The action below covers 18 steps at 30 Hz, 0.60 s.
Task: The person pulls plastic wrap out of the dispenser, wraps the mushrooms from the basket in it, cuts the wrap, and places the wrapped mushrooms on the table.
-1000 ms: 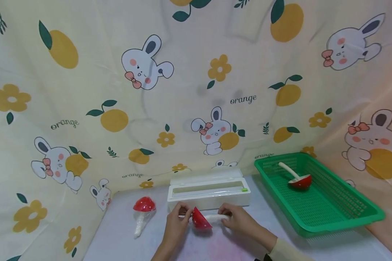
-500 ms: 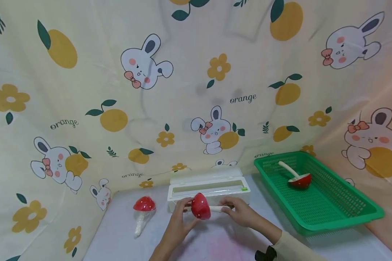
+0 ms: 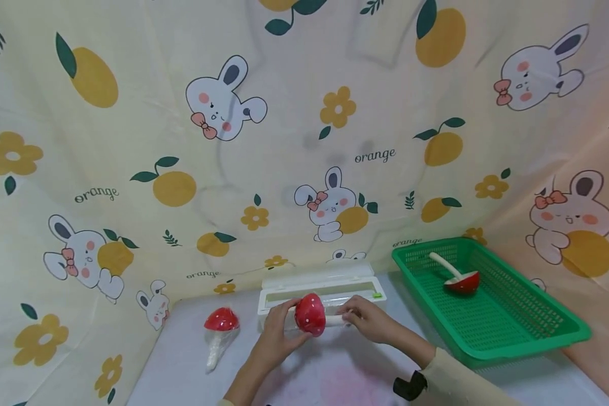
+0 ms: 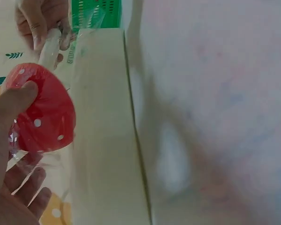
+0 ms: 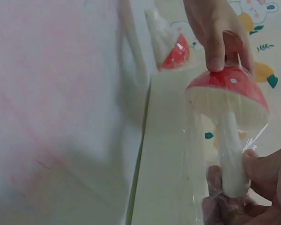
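Note:
Between both hands a toy mushroom [image 3: 310, 316] is held sideways, its red white-dotted cap to the left and white stem to the right. Clear plastic film [image 5: 253, 140] clings round it. My left hand [image 3: 280, 334] grips the cap, thumb [image 4: 23, 96] pressed on its top. My right hand [image 3: 370, 320] pinches the stem [image 5: 232, 159] near its lower end, film bunched at the fingers. Just behind stands the white cling film box [image 3: 325, 288] with its lid up. A film-wrapped mushroom [image 3: 221, 332] lies on the table to the left.
At the right a green basket [image 3: 507, 354] stands on the table, with an unwrapped mushroom [image 3: 462, 283] lying inside, cap down. A printed cloth [image 3: 284, 141] hangs close behind the box and along the sides. The white tabletop [image 3: 182, 338] carries pinkish stains.
The held mushroom has been raised from near the table and turned so its cap top shows. My left hand has moved from the film at the cap's side to gripping the cap.

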Available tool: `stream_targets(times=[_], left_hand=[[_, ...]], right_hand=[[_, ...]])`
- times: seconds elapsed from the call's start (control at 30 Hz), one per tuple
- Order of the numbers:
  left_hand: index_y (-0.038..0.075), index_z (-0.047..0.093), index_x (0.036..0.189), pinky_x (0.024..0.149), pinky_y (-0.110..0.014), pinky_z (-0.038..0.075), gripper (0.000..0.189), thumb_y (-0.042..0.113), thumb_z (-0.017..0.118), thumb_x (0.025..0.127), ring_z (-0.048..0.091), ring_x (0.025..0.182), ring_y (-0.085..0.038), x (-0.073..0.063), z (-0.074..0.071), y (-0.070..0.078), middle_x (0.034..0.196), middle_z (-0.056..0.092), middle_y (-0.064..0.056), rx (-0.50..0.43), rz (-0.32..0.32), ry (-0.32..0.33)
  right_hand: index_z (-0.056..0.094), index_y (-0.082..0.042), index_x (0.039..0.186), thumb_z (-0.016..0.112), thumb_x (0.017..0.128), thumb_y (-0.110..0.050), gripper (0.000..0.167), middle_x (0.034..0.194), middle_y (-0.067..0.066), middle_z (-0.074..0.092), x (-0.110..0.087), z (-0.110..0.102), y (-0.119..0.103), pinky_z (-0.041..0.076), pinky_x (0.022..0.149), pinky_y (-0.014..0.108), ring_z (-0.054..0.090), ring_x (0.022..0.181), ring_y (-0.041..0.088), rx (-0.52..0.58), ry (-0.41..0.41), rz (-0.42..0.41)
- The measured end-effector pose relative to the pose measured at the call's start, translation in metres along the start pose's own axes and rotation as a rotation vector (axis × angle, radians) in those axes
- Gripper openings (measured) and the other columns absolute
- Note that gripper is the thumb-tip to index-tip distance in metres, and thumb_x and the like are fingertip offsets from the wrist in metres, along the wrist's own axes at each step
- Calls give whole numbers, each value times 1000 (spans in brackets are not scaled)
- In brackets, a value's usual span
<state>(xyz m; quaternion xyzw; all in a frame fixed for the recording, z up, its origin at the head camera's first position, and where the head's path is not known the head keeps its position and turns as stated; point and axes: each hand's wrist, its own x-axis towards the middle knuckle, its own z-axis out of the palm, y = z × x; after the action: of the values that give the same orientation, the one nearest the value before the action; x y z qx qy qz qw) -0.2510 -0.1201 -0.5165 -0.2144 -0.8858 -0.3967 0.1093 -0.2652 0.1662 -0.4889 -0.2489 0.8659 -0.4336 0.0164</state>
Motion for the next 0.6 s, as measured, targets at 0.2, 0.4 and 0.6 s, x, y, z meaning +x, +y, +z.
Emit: stream_targets(times=[0.2, 0.4, 0.6], left_hand=[[24, 47, 154, 107, -57, 55, 83, 37, 92, 86, 57, 135, -25, 12, -5, 1, 145, 62, 0, -43, -47, -9], [23, 51, 152, 106, -51, 57, 78, 37, 92, 87, 63, 131, -26, 16, -5, 0, 145, 64, -1, -106, -107, 3], [20, 54, 149, 100, -48, 61, 71, 40, 88, 90, 66, 127, -30, 22, -9, 5, 140, 68, -6, -123, -153, 34]], right_hand=[[65, -12, 132, 73, 103, -10, 30, 108, 5, 75, 6, 2, 1, 59, 74, 26, 70, 90, 16, -37, 107, -38], [74, -19, 117, 82, 98, -24, 22, 114, -1, 74, 10, 2, 4, 62, 80, 31, 67, 93, 13, -85, 150, -107], [77, -16, 127, 90, 89, -22, 42, 120, 0, 71, 12, -5, -1, 63, 84, 36, 62, 98, 16, -150, 127, -137]])
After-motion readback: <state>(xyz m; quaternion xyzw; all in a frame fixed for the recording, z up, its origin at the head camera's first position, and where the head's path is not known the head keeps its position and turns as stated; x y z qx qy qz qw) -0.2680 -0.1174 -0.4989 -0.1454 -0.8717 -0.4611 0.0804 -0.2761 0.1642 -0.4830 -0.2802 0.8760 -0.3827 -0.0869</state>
